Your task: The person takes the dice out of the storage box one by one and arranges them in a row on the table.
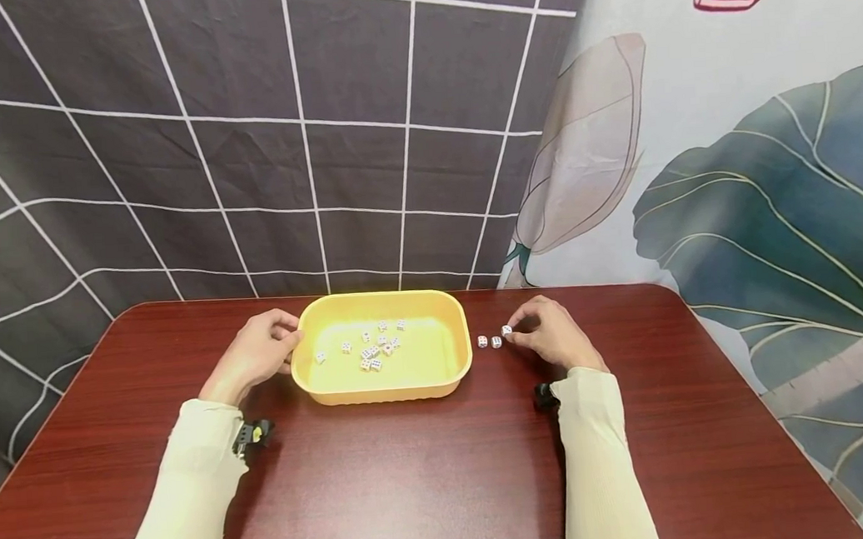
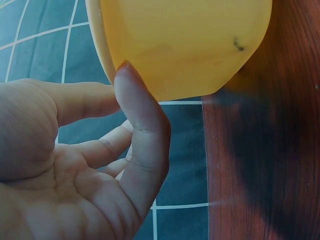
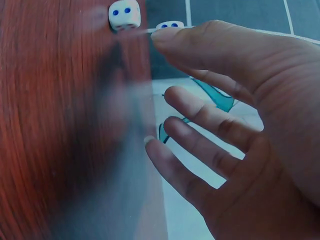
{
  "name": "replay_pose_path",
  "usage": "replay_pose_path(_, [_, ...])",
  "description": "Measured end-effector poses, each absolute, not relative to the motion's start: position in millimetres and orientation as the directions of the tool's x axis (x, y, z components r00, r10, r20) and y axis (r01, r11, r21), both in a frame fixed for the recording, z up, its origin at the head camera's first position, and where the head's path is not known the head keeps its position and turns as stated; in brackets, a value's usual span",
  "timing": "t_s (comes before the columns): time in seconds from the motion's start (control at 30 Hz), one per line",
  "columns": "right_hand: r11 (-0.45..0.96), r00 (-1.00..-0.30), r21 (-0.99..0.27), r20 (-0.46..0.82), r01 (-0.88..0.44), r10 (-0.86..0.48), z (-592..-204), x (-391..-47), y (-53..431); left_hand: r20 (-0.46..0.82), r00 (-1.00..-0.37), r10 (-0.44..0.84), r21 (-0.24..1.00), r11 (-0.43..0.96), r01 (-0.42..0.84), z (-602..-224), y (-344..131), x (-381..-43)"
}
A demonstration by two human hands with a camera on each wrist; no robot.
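Note:
A yellow plastic basin (image 1: 383, 395) stands near the far edge of the table, with several white dice (image 1: 347, 347) scattered inside. My left hand (image 1: 259, 352) pinches its left end; in the left wrist view, thumb and forefinger meet at the rim of the yellow wall (image 2: 185, 45). Right of the basin, my right hand (image 1: 554, 334) holds a white die (image 1: 507, 331) between thumb and forefinger. The thumb partly covers that die in the right wrist view, while the other fingers spread loosely. Two more dice (image 1: 482, 342) lie in a row between the basin and this hand.
The table (image 1: 401, 480) has a dark red wood-grain top. Behind it hangs a dark cloth with a white grid (image 1: 244, 166), and on the right a pale cloth with large leaves (image 1: 785, 169). A small black device (image 1: 255, 433) sits at each wrist.

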State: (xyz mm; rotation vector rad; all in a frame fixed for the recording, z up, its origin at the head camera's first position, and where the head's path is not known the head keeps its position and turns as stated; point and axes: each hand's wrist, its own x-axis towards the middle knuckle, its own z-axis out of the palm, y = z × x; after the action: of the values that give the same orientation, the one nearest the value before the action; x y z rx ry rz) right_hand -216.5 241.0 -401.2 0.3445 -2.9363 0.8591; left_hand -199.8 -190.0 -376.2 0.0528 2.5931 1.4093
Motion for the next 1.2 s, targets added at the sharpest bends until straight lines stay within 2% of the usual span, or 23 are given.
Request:
replay_pose_path(0.8, [0.847, -0.986, -0.508, 0.036, -0.157, -0.161, -410.2, -216.8, 243.8, -0.155, -0.981, 0.119, 0.833, 0.550, -0.065, -377.5, -189.9, -200.6])
replay_pose_path(0.97, [0.848, -0.985, -0.507, 0.012, -0.155, -0.172, -403.9, -215.6, 243.9, -0.159, -0.980, 0.116, 0.831, 0.552, -0.069, -378.2, -190.0, -200.6])
replay_pose_path(1.2, [0.841, -0.979, -0.504, 0.041, -0.194, -0.201, -387.2, -210.9, 241.1, -0.157, -0.980, 0.119, 0.838, 0.542, -0.068, -378.2, -189.9, -200.3])
